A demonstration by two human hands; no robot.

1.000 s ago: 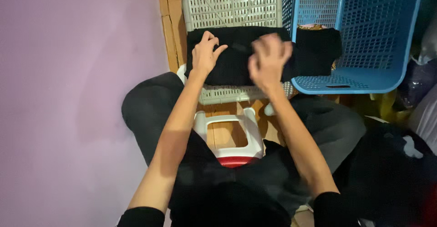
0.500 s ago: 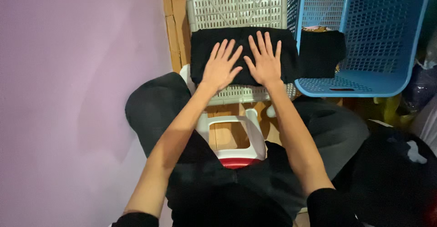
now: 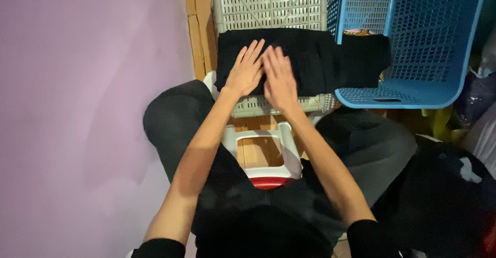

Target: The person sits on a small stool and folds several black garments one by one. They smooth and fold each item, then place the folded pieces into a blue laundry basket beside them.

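While pressed flat under both palms, black folded garment looks smooth, rectangular, matte, no visible print. Lies across top of overturned white lattice crate, right end overhanging into blue basket. Left hand and right hand open, fingers extended, side by side, gripping nothing.

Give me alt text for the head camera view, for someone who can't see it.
Two bare hands, left hand and right hand, lie flat side by side on a folded black cloth draped over a white perforated basket. A blue basket stands at right, a purple wall at left.
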